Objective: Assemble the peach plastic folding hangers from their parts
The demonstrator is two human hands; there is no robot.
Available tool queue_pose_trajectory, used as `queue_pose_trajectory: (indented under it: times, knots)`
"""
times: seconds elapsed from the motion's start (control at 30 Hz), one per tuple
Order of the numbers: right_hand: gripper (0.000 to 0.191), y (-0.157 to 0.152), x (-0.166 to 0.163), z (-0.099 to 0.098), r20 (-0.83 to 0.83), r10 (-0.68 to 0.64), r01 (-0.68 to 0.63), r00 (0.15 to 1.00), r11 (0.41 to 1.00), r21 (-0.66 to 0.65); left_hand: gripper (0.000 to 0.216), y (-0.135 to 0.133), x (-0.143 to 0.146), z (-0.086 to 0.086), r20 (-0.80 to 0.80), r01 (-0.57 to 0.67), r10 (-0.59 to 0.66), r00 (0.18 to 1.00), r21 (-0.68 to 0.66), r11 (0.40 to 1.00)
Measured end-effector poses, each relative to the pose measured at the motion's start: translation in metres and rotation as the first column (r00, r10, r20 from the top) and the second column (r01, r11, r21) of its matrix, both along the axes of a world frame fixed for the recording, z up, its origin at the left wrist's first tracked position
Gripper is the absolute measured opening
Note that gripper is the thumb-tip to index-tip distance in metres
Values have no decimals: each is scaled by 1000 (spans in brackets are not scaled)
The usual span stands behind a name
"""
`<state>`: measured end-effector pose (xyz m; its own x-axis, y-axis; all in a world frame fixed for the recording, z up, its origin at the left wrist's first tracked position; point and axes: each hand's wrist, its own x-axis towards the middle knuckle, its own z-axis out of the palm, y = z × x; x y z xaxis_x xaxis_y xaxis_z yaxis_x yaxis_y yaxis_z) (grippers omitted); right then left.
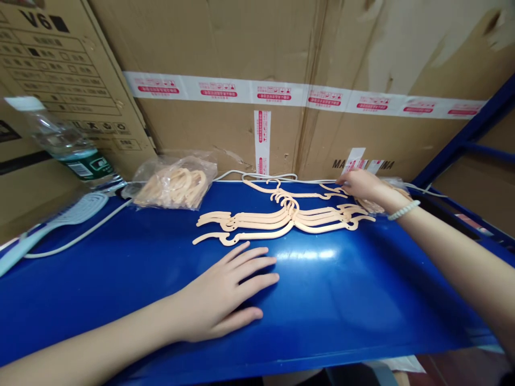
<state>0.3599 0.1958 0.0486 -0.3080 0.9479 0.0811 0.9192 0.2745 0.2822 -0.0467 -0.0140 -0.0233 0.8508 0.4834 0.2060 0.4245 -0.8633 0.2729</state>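
Observation:
Spread flat on the blue tabletop is my left hand [231, 292], fingers apart and holding nothing. Just beyond it lies a stack of peach plastic folding hangers [265, 220], unfolded, with their hooks bunched in the middle. Another peach hanger [300, 194] lies behind the stack, and my right hand [359, 185] reaches over to the right end of that row. Its fingers are curled close to a peach hanger arm; whether they grip it is unclear. Beside the right wrist a clear bag [368, 206] with peach pieces is partly covered by the hand and forearm.
At the left stand a water bottle [86, 155], a pale spatula-like brush [76, 212] and a clear bag of folded peach hangers [177, 185]. A white cable [80, 244] runs along the back. Large cardboard boxes [201, 128] wall off the rear; a blue metal frame [458, 134] rises at right.

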Motion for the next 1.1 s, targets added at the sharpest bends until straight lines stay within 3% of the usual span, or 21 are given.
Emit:
queue_pose_trajectory:
  times: [0.2, 0.4, 0.53, 0.73, 0.9, 1.0, 1.03, 1.07, 1.1]
  knots:
    - [31, 10, -6, -2, 64, -53, 59, 997, 992, -109, 48, -1, 2, 5, 10, 12, -11, 1000, -26, 1000]
    - [34, 4, -12, -5, 72, -105, 111, 992, 989, -99, 47, -2, 3, 6, 63, 22, -19, 998, -39, 999]
    - [25, 1, -12, -6, 40, -125, 128, 991, 987, -95, 47, -3, 3, 7, 67, 30, -27, 997, -36, 999]
    - [12, -8, -11, 9, -121, -141, 131, 983, 988, -86, 44, -4, 6, 8, 85, 40, -37, 996, -25, 999]
    - [14, -36, -30, 29, -387, -13, -15, 922, 998, -68, 38, -6, 9, 14, 297, 62, -16, 955, -146, 987]
    - [23, -69, -57, 28, -602, 95, -192, 793, 976, -99, 35, -5, 12, 15, 394, 1, 139, 908, -335, 942]
    - [28, -81, -68, 25, -803, 87, -314, 590, 941, -129, 34, -4, 13, 14, 421, -15, 207, 883, -417, 909]
    - [33, -94, -80, 20, -918, 11, -435, 397, 883, -177, 35, -2, 13, 12, 451, -12, 272, 850, -499, 866]
    - [37, -107, -93, 14, -962, -89, -516, 259, 829, -216, 37, 0, 14, 9, 483, 10, 329, 812, -575, 818]
